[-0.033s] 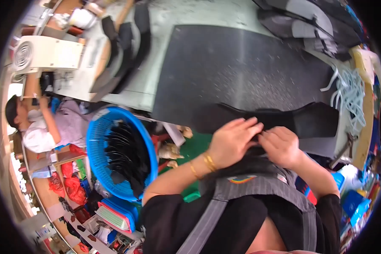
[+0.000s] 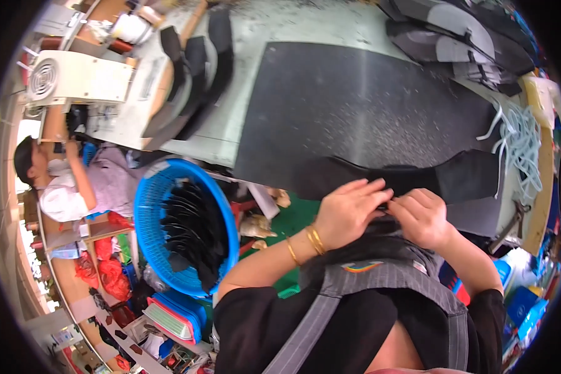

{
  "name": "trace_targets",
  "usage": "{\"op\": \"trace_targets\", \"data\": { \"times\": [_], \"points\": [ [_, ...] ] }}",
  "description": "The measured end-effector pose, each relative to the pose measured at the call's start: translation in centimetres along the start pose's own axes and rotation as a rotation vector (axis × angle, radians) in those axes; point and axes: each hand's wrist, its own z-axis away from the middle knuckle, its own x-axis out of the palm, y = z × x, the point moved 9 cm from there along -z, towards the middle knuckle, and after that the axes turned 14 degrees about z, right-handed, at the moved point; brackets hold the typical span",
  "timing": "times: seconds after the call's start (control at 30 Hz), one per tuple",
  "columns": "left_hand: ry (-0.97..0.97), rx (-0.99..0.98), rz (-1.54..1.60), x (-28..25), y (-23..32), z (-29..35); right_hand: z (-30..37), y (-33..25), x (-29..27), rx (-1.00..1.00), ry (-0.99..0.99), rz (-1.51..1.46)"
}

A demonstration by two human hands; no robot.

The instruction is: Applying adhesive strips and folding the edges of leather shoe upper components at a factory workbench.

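L hand [image 2: 350, 216] & R hand [image 2: 422, 219] are close together w/ fingers curled, but if they grip sth. I cannot tell; the black piece [image 2: 417, 177] lies just at their 12 o'clock on the dark mat [image 2: 349, 106], prob. so that the mat supports it

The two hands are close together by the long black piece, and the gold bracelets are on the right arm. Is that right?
Not quite: the gold bracelets are on the left arm, not the right, as the head view shows. The left hand and right hand are indeed close together by the long black piece.
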Motion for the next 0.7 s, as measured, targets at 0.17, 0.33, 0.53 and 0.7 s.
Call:
{"op": "trace_targets", "data": {
  "times": [0.17, 0.33, 0.53, 0.7],
  "points": [
    [0.080, 0.208, -0.258, -6.1, 2.4, -4.8, -1.4, 3.0, -6.9, 0.145, 0.509, 0.157],
    [0.619, -0.042, -1.014, -24.5, -7.2, -3.7, 3.8, 13.9, -5.7, 0.673, 0.246, 0.212],
    [0.434, 0.091, -1.121, -24.8, -6.5, -9.0, 11.8, 25.1, -8.4, 1.192, -0.024, 0.473],
    [0.132, 0.266, -0.526, -6.3, -3.2, -22.3, 14.1, 30.3, -5.2, 1.254, -0.199, 0.446]
  ]
}}
